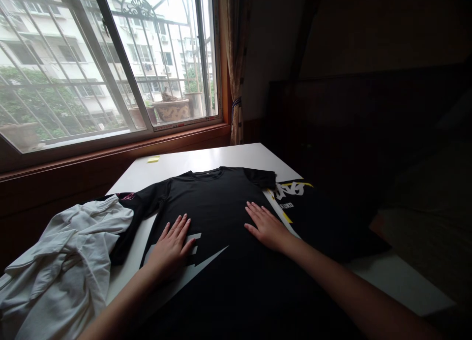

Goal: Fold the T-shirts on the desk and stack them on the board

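A black short-sleeved T-shirt (217,207) with a grey print lies spread on the white table (236,155), its neckline toward the far edge. My left hand (171,246) rests flat on the shirt's left side, over part of the grey print, fingers extended. On the right side of the shirt, my right hand (267,227) also lies flat with its fingers stretched out. Neither hand grips the cloth. The shirt's lower part fades into shadow, and my forearms cover some of its sides.
A crumpled white garment (77,246) lies at the left, against dark cloth with a pink mark. To the right is a dark garment (324,217) with white and yellow print. A yellow sticky note (153,159) is near the far left corner. Behind stands a window (147,59) with a curtain (236,69).
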